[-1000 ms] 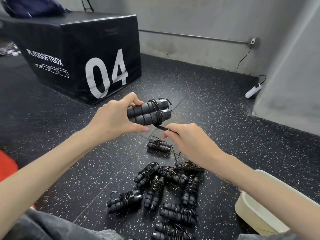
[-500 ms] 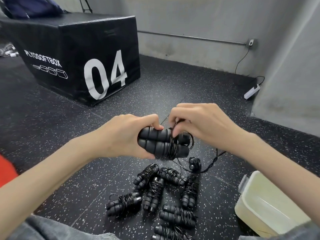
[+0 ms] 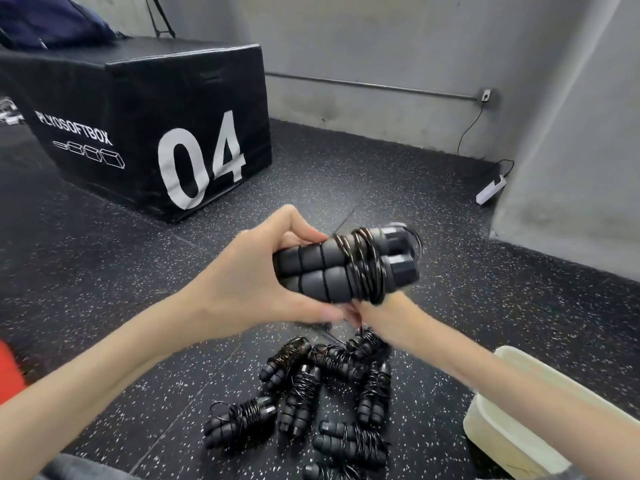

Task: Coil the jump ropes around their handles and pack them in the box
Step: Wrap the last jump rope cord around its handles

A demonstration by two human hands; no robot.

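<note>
Since half a second ago our right hand (image 3: 377, 313) has dropped from above the pair of black foam handles (image 3: 332, 268) to beneath them, blurred, carrying cord round; its grip we cannot tell. Our left hand (image 3: 256, 282) clamps the handles' butt ends, leaving the capped ends free for winding. The cream plastic box (image 3: 512, 420) waits below-right, beside finished black bundles (image 3: 322, 393).

**Speckled floor and its load**

The black speckled floor (image 3: 398, 174) carries a pile of coiled jump ropes (image 3: 322, 393) near the middle, a cream box (image 3: 512, 441) near right, a big black "04" block (image 3: 145, 133) far left, a white power strip (image 3: 491, 189) far right.
</note>
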